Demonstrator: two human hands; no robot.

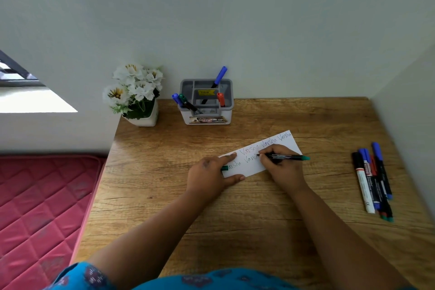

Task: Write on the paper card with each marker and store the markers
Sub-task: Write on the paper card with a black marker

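A white paper card (249,165) lies mid-table with handwriting in several colours. My right hand (281,165) grips a green marker (290,157), its tip touching the card's second line. My left hand (210,175) presses the card's left end with forefinger and thumb, and a green cap (224,168) sticks out from under its fingers. A grey and white holder (207,103) at the back holds two blue markers (220,75), a green one and a red one (220,99). Several more markers (374,179) lie side by side at the right.
A white pot of white flowers (135,94) stands left of the holder by the wall. A red quilted mattress (40,207) lies beside the table's left edge. Walls close in the wooden table (235,219) at the back and right.
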